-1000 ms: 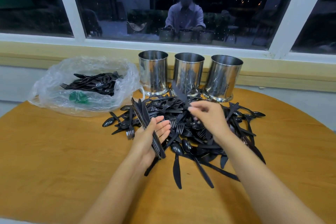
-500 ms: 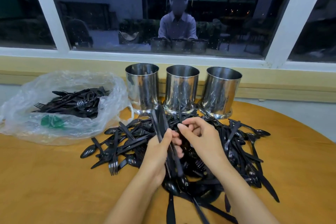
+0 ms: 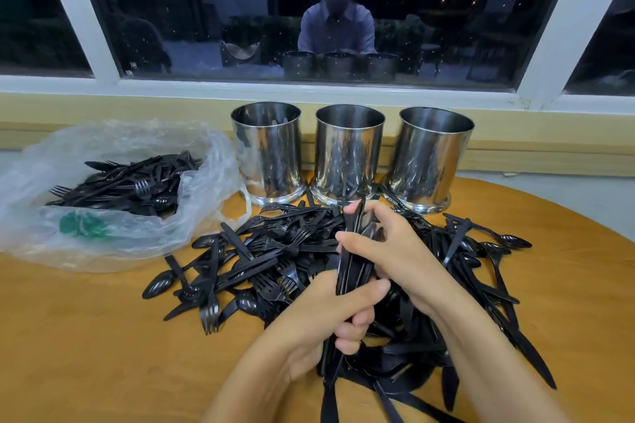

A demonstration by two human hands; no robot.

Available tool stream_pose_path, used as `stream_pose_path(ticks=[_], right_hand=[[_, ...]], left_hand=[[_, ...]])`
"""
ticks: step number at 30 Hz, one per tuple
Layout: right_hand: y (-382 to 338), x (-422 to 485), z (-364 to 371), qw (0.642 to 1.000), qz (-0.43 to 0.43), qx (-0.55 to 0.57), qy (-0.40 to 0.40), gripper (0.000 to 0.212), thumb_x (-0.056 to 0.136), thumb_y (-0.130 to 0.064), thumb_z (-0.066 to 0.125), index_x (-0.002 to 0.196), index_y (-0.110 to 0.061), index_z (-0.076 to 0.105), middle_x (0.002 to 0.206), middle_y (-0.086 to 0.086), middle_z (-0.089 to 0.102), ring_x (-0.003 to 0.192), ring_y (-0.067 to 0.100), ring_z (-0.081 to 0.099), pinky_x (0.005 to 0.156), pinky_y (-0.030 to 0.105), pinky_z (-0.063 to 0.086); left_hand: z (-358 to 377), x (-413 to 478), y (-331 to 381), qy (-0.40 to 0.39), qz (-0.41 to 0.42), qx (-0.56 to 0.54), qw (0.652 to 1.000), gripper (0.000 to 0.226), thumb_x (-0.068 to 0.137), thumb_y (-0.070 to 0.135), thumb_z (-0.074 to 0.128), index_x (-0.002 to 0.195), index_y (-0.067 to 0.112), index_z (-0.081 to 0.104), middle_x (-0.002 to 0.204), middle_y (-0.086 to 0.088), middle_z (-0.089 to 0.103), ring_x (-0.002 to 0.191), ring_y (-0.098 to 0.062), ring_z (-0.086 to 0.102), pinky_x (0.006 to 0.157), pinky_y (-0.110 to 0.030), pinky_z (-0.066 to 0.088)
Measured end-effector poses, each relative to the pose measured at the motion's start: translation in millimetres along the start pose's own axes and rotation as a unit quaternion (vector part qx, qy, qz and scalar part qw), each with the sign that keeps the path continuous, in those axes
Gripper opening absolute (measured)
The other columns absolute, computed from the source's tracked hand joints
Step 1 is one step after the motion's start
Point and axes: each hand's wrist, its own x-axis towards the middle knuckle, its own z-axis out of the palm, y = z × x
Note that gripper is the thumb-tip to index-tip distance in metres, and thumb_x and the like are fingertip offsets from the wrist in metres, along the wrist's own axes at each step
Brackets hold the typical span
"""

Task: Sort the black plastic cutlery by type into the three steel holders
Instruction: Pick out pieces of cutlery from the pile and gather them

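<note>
A loose heap of black plastic forks, spoons and knives (image 3: 275,257) covers the middle of the round wooden table (image 3: 86,336). Three steel holders stand in a row behind it: left holder (image 3: 268,151), middle holder (image 3: 348,151), right holder (image 3: 431,158). A few black pieces show inside the left holder's rim. My left hand (image 3: 326,316) grips a bundle of black knives (image 3: 352,264) held nearly upright over the heap. My right hand (image 3: 388,251) curls its fingers round the upper part of the same bundle.
A crumpled clear plastic bag (image 3: 113,216) with more black cutlery (image 3: 130,182) and a green item lies at the left. A yellow ledge and a dark window run behind the holders. Bare wood shows at the front left and far right.
My left hand has closed round the knife bundle and raised it upright. My right hand has moved in from the heap and taken hold of the bundle's top.
</note>
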Motion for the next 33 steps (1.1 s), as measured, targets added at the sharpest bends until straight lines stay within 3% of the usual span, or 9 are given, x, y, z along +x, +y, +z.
stream_pose_path(ticks=[3, 8, 11, 14, 17, 20, 23, 28, 33], right_hand=[[2, 2, -4, 0.997, -0.029, -0.069, 0.004, 0.020, 0.088, -0.011, 0.065, 0.104, -0.021, 0.058, 0.086, -0.001, 0.073, 0.074, 0.002, 0.064, 0.065, 0.014, 0.045], [-1, -1, -4, 0.988, -0.080, -0.123, -0.046, 0.018, 0.091, -0.006, 0.062, 0.106, -0.013, 0.055, 0.072, -0.020, 0.066, 0.060, -0.008, 0.054, 0.053, 0.005, 0.038], [-3, 0, 5, 0.990, -0.094, -0.088, -0.053, 0.026, 0.091, -0.013, 0.065, 0.113, -0.022, 0.055, 0.084, -0.010, 0.071, 0.056, -0.004, 0.052, 0.048, 0.007, 0.037], [1, 21, 1, 0.997, -0.073, -0.033, 0.013, 0.032, 0.091, -0.016, 0.064, 0.121, -0.025, 0.056, 0.082, -0.007, 0.069, 0.046, 0.004, 0.041, 0.043, 0.014, 0.034], [14, 59, -5, 0.963, -0.107, -0.232, 0.084, 0.020, 0.093, -0.015, 0.062, 0.112, -0.016, 0.067, 0.081, -0.011, 0.064, 0.050, -0.001, 0.047, 0.054, 0.008, 0.039], [26, 86, 0, 0.903, -0.118, -0.412, 0.016, 0.022, 0.092, -0.011, 0.063, 0.113, -0.013, 0.070, 0.095, -0.005, 0.063, 0.071, -0.003, 0.050, 0.075, 0.006, 0.042], [33, 105, 7, 0.853, -0.116, -0.505, -0.061, 0.028, 0.091, -0.015, 0.066, 0.120, -0.014, 0.068, 0.114, 0.003, 0.064, 0.101, 0.013, 0.054, 0.095, 0.025, 0.042], [47, 120, 10, 0.806, -0.116, -0.577, -0.065, 0.025, 0.093, -0.027, 0.064, 0.117, -0.023, 0.068, 0.114, 0.004, 0.060, 0.103, 0.023, 0.053, 0.091, 0.034, 0.046], [33, 105, 11, 0.844, -0.256, -0.456, 0.121, 0.024, 0.100, -0.024, 0.051, 0.117, -0.016, 0.066, 0.107, -0.004, 0.066, 0.100, 0.017, 0.056, 0.085, 0.036, 0.047]], left_hand=[[-3, -4, 1, -0.017, 0.005, -0.040, 0.999, 0.028, 0.093, 0.035, 0.059, 0.091, 0.008, 0.052, 0.060, 0.002, 0.050, 0.048, -0.009, 0.041, 0.048, -0.019, 0.039], [-19, -8, -2, -0.029, 0.002, 0.059, 0.998, 0.025, 0.101, 0.030, 0.050, 0.110, 0.007, 0.058, 0.078, 0.000, 0.066, 0.082, -0.020, 0.068, 0.084, -0.036, 0.054], [-26, -12, -1, -0.038, 0.007, -0.011, 0.999, 0.015, 0.102, 0.017, 0.048, 0.108, 0.004, 0.053, 0.073, 0.000, 0.060, 0.065, -0.016, 0.060, 0.072, -0.031, 0.055], [-38, -9, -1, 0.032, 0.034, -0.095, 0.994, 0.011, 0.102, 0.013, 0.045, 0.102, 0.005, 0.052, 0.068, 0.000, 0.052, 0.053, -0.010, 0.046, 0.059, -0.027, 0.050], [-54, -6, 1, 0.135, 0.057, -0.179, 0.973, 0.013, 0.102, 0.014, 0.043, 0.102, 0.005, 0.053, 0.063, 0.000, 0.048, 0.049, -0.009, 0.042, 0.051, -0.024, 0.047], [-64, -6, 2, 0.189, 0.085, -0.229, 0.951, 0.014, 0.104, 0.016, 0.042, 0.102, 0.007, 0.052, 0.064, 0.000, 0.046, 0.050, -0.010, 0.040, 0.051, -0.024, 0.043], [-69, -7, 3, 0.220, 0.108, -0.254, 0.935, 0.014, 0.104, 0.016, 0.041, 0.101, 0.008, 0.053, 0.065, 0.000, 0.045, 0.049, -0.010, 0.040, 0.054, -0.026, 0.040], [-75, -7, 2, 0.248, 0.126, -0.278, 0.920, 0.013, 0.103, 0.016, 0.043, 0.102, 0.007, 0.053, 0.062, 0.001, 0.045, 0.049, -0.011, 0.042, 0.055, -0.028, 0.041], [-75, -5, -1, 0.258, 0.126, -0.289, 0.913, 0.013, 0.103, 0.016, 0.043, 0.104, 0.007, 0.053, 0.064, 0.000, 0.045, 0.049, -0.010, 0.042, 0.059, -0.029, 0.041]])
